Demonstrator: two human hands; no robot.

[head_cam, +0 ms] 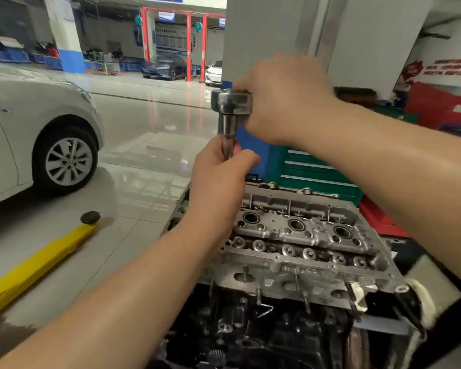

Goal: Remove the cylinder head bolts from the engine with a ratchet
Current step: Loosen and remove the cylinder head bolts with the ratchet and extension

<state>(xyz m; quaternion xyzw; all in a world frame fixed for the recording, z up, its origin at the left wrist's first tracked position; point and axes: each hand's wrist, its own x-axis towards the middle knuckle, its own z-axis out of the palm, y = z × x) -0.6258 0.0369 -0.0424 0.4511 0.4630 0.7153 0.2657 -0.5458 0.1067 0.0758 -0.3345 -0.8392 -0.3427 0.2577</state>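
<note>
While the right hand grips the ratchet, the left hand pinches its shaft above the head.
Steel, stiff, heavy, likely oily: hold the handle, steady the shaft low; bolts unseen.

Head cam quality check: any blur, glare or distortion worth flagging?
Head view: right hand on the ratchet is motion-blurred; left hand below it is sharper. Strong glare and reflections on the glossy floor. Wide-angle bending shows at the edges, as on the yellow lift arm. Cylinder head is evenly lit and reasonably sharp.
</note>
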